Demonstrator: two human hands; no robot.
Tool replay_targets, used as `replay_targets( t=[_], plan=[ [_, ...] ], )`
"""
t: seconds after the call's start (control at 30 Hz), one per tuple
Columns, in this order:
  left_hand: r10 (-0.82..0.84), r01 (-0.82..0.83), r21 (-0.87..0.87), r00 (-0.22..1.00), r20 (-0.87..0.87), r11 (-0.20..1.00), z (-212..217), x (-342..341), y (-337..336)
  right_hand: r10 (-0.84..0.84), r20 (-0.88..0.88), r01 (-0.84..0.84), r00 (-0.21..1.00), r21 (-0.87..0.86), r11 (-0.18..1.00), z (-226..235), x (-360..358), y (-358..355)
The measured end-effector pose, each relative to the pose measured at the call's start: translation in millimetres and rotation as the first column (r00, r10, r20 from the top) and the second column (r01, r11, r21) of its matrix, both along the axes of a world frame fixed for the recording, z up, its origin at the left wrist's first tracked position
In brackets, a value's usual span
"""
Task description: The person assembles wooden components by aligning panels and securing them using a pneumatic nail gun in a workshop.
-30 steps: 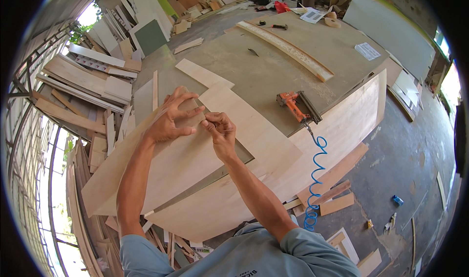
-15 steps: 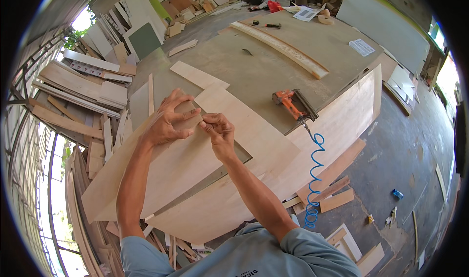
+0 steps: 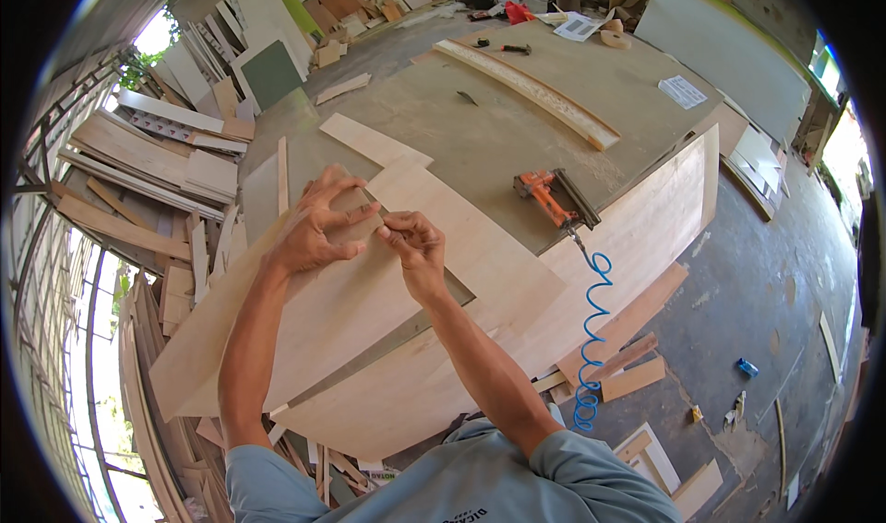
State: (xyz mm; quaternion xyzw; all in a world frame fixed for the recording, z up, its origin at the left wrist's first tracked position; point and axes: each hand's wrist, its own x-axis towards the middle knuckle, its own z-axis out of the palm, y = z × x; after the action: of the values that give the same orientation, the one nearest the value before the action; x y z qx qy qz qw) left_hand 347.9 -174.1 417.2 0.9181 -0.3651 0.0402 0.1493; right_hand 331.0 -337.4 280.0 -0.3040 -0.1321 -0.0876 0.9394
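A pale plywood panel (image 3: 341,306) lies at a slant in front of me, overlapping other sheets. Above its far end is my left hand (image 3: 323,228), thumb and fingers spread apart and bent. Right beside it, my right hand (image 3: 415,244) is pinched at the panel's edge; whatever is between its fingertips is too small or hidden to make out. Under the panel, a wider plywood sheet (image 3: 461,232) reaches to the right. An orange and black nail gun (image 3: 556,198) rests on the table to the right of my hands, joined to a blue coiled air hose (image 3: 591,338).
The worktable (image 3: 397,112) stretches away, carrying a long curved wooden piece (image 3: 526,89), a hammer (image 3: 517,49), paper sheets (image 3: 683,91) and a tape roll (image 3: 616,39). Wood offcuts (image 3: 148,154) pile up on the left. Scraps (image 3: 635,378) lie on the floor at right.
Both hands keep nearly the same place and pose at the panel's edge. The view has shifted very slightly; nothing has been taken up or let go.
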Motion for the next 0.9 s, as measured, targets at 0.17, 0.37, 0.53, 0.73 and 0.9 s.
replay_targets(
  t=[0.17, 0.37, 0.53, 0.73, 0.9],
  plan=[
    [0.015, -0.015, -0.012, 1.0, -0.015, 1.0, -3.1, 1.7, 1.6, 0.008, -0.021, -0.007, 1.0, 0.044, 0.999, -1.0, 0.7, 2.3],
    [0.023, -0.024, -0.016, 1.0, -0.02, 1.0, -0.6, -1.4, -0.8, -0.012, -0.01, 0.012, 1.0, 0.056, 0.998, -1.3, -2.5, 6.2],
    [0.03, -0.031, -0.038, 0.999, -0.035, 0.999, -0.5, 0.4, -2.2, -0.011, 0.018, 0.01, 1.0, 0.037, 0.999, -2.8, 1.8, 4.9],
    [0.03, -0.032, -0.039, 0.999, -0.032, 0.999, -1.6, 1.2, -2.7, 0.022, -0.006, -0.021, 1.0, 0.057, 0.998, -1.8, 0.1, 4.3],
    [0.018, -0.017, -0.063, 1.0, 0.015, 0.998, -3.1, 2.4, -2.8, 0.059, -0.031, -0.057, 0.998, 0.041, 0.998, -0.6, 1.2, 1.5]
  ],
)
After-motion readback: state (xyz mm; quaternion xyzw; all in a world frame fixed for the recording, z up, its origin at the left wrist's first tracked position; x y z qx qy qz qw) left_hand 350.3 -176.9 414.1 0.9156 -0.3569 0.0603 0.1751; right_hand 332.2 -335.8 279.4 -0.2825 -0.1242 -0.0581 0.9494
